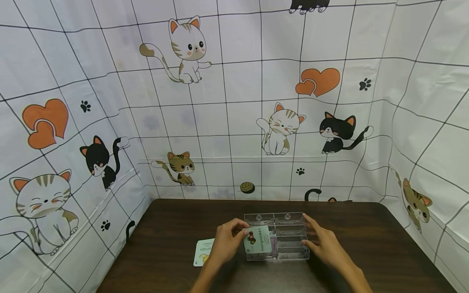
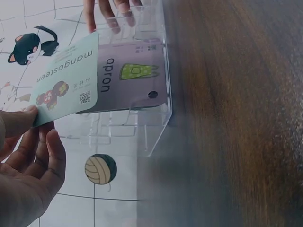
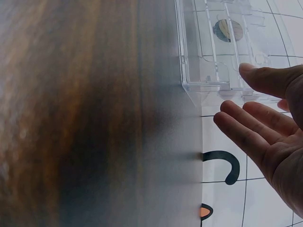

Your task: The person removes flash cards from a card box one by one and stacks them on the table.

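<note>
Mangosteen card (image 1: 257,240) is pinched at its left edge between thumb and fingers of the left hand (image 1: 226,241); it is held in front of the left column of the clear rack (image 1: 291,233). Purple apron card (image 2: 135,75) is seated in the rack, partly covered by it. Right hand (image 1: 327,245) is set at the rack's right side, fingers mostly straight, not wrapped round anything. Durian card (image 1: 202,253) is left lying on the table (image 1: 165,228), beside the left hand.

Risks, as judged: card could be dropped or swung askew, being pinched at one edge only; apron card could be knocked by its free edge; rack could be shoved sideways if the right hand's support is too light.

Printed face is turned toward the head camera, fruit picture at left, word end pointing right. Long axis appears to run roughly left to right, slightly tilted; foreshortening makes this uncertain.
</note>
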`<state>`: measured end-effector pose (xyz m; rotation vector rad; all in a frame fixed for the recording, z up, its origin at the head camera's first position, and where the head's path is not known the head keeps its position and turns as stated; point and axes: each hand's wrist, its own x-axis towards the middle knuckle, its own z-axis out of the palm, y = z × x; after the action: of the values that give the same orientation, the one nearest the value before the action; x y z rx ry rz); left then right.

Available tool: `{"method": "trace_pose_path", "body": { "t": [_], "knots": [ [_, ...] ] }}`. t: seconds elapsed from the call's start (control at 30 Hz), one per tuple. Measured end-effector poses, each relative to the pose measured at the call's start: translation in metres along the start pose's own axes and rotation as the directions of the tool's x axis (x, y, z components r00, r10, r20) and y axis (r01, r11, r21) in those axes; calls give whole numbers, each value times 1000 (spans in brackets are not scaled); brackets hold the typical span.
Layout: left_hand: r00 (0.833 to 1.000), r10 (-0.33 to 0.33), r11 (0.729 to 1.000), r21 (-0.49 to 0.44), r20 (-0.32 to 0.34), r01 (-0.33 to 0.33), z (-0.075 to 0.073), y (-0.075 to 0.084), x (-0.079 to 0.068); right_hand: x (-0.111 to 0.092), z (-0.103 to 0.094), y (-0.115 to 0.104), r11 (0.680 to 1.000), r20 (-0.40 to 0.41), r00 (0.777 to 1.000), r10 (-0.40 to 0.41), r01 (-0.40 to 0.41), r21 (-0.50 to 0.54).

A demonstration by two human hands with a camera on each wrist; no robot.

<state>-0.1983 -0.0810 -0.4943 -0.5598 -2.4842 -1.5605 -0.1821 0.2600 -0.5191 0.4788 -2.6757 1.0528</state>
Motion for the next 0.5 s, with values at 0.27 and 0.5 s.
{"method": "trace_pose_path", "body": {
  "t": [0.27,0.5],
  "knots": [
    [1000,12,1000,13,-18,-12,-4,2,0,1,0,0,1000,-14,1000,-22,22,1],
    [1000,-7,1000,0,-23,7,-6,2,0,0,1,1,1000,-3,1000,-11,11,1]
  ]
}}
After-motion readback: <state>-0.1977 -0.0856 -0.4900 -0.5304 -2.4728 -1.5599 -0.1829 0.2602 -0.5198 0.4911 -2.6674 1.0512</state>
